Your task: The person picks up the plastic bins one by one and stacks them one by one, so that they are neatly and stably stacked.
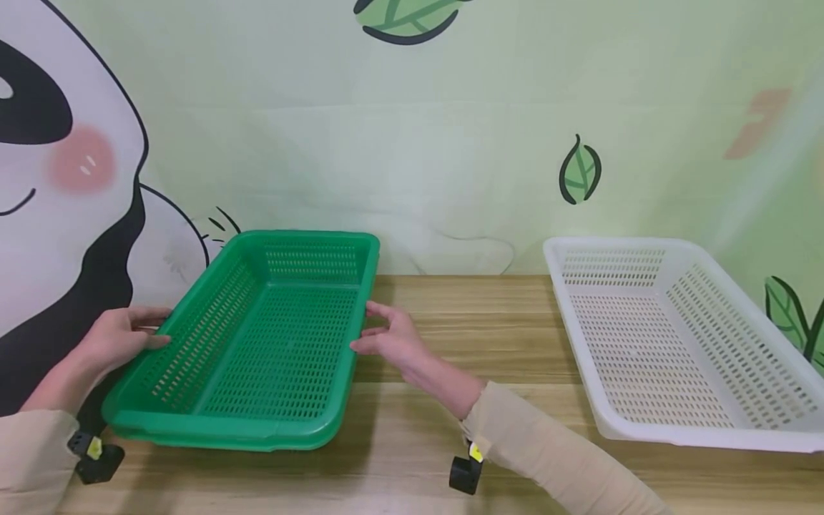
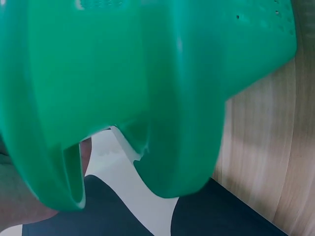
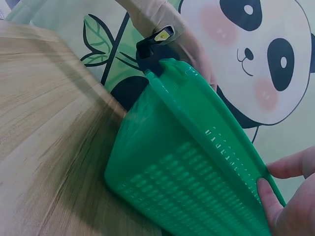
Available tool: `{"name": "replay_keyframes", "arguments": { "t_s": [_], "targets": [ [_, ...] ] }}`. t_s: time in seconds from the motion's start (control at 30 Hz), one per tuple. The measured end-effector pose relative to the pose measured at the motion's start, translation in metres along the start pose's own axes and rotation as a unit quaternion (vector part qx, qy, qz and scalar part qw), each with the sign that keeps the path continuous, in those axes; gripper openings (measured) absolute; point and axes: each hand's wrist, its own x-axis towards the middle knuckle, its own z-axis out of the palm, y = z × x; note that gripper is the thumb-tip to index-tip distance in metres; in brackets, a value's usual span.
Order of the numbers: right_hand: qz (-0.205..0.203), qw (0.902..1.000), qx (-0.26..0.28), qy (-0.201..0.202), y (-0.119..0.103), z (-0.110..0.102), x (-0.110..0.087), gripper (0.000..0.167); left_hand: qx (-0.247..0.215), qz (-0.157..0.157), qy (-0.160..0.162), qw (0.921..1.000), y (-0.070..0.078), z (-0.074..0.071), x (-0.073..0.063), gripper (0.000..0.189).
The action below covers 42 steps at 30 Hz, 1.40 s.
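Observation:
A green plastic basket (image 1: 225, 429) with slotted walls and a perforated floor is held between both hands, left of centre in the head view. My left hand (image 1: 119, 336) grips its left rim, the thumb lying over the edge. On the opposite long side, my right hand (image 1: 399, 340) pinches the rim; the right wrist view shows thumb and finger (image 3: 285, 164) on either side of it. The basket's outer wall (image 2: 98, 73) fills much of the left wrist view and hides most of the left fingers. Whether its bottom touches the table cannot be told.
A white basket (image 1: 634, 433) of similar shape stands on the wooden table (image 1: 463, 315) at the right. Behind the table hangs a pale green backdrop (image 1: 450, 164) printed with a panda and leaves. Both wrists wear small black cameras (image 1: 465, 473).

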Motion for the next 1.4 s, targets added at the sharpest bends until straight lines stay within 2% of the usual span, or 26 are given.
{"name": "replay_keyframes", "arguments": {
  "t_s": [0.03, 0.17, 0.23, 0.37, 0.53, 0.6, 0.67, 0.77, 0.8, 0.9, 1.0, 1.03, 1.13, 1.3, 1.4],
  "targets": [
    [0.000, 1.0000, -0.002, 0.000, 0.001, 0.000, 0.000, 0.070, -0.001, -0.009, 0.002, 1.0000, 0.011, -0.001, -0.006, 0.058],
    [0.000, 0.9999, -0.010, -0.001, 0.003, 0.000, 0.001, 0.070, 0.005, -0.005, -0.003, 1.0000, 0.048, -0.004, -0.026, 0.054],
    [0.000, 0.9999, -0.015, -0.003, 0.003, 0.000, 0.000, 0.070, 0.014, -0.002, -0.002, 0.9999, 0.059, -0.004, -0.032, 0.052],
    [-0.002, 0.9998, -0.021, -0.005, 0.001, 0.001, -0.003, 0.070, 0.019, 0.007, -0.011, 0.9997, 0.067, -0.004, -0.036, 0.051],
    [-0.007, 0.9997, -0.022, -0.008, 0.002, 0.001, -0.002, 0.070, 0.019, 0.008, -0.012, 0.9997, 0.066, -0.003, -0.037, 0.051],
    [-0.009, 0.9996, -0.025, -0.005, 0.006, 0.001, 0.000, 0.070, 0.016, 0.007, -0.013, 0.9998, 0.059, -0.002, -0.034, 0.052],
    [-0.009, 0.9995, -0.031, -0.001, 0.006, 0.001, 0.000, 0.071, 0.014, 0.004, -0.011, 0.9998, 0.042, 0.000, -0.026, 0.056],
    [-0.008, 0.9990, -0.042, 0.010, 0.007, 0.000, 0.002, 0.072, 0.032, -0.014, 0.011, 0.9993, 0.001, 0.005, -0.007, 0.062],
    [-0.009, 0.9988, -0.045, 0.013, 0.007, 0.000, 0.002, 0.073, 0.024, -0.015, 0.009, 0.9996, -0.015, 0.006, 0.000, 0.065],
    [-0.014, 0.9983, -0.052, 0.022, 0.008, -0.001, 0.003, 0.074, 0.038, -0.015, 0.023, 0.9989, -0.057, 0.012, 0.019, 0.070],
    [-0.018, 0.9983, -0.052, 0.019, 0.010, -0.002, 0.002, 0.074, 0.018, -0.005, 0.007, 0.9998, -0.084, 0.017, 0.029, 0.076],
    [-0.020, 0.9983, -0.052, 0.017, 0.011, -0.002, 0.001, 0.074, 0.024, -0.005, 0.009, 0.9997, -0.089, 0.019, 0.030, 0.077],
    [-0.022, 0.9988, -0.043, 0.008, 0.012, 0.001, 0.001, 0.074, 0.004, -0.006, -0.009, 0.9999, -0.090, 0.021, 0.030, 0.079],
    [-0.033, 0.9987, -0.039, 0.002, 0.014, 0.007, 0.003, 0.079, -0.010, -0.011, -0.022, 0.9997, -0.076, 0.024, 0.027, 0.071],
    [-0.033, 0.9984, -0.045, 0.006, 0.015, 0.009, 0.005, 0.080, -0.011, -0.014, -0.023, 0.9996, -0.063, 0.025, 0.024, 0.062]
  ]
}}
